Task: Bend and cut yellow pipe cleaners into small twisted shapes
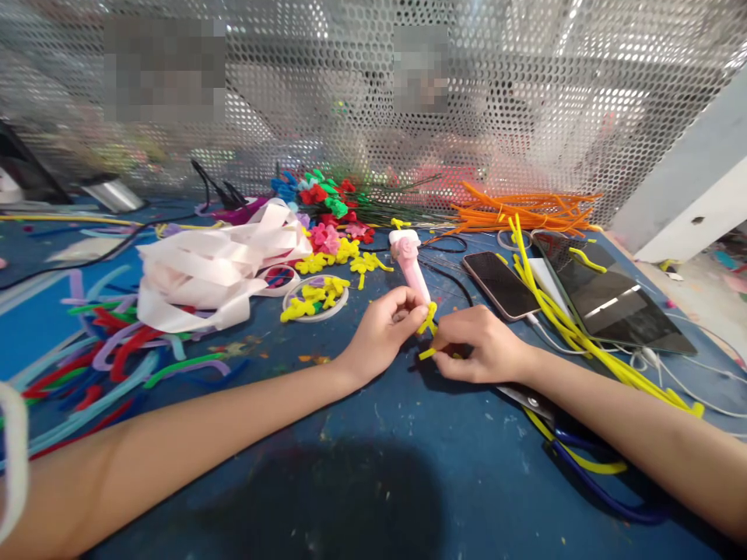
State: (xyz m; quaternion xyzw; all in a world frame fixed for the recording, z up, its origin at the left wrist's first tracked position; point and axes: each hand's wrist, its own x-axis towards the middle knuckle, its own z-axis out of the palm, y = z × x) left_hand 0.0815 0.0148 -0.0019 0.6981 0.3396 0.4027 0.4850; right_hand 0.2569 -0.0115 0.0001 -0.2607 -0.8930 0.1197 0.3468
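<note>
Between my two hands is a small bent piece of yellow pipe cleaner. My left hand pinches its upper part between thumb and index finger. My right hand is closed just beside it, with a yellow end poking out past its fingertips on the left. Just behind the hands stands a pink and white glue gun. To the left, a round ring-shaped holder has yellow pipe cleaner flowers on it, and more yellow flowers lie behind it.
Pink ribbon and colored pipe cleaners lie left. A phone, a tablet, long yellow stems and cables lie right. Red, blue and green flowers and orange stems sit before a perforated metal screen.
</note>
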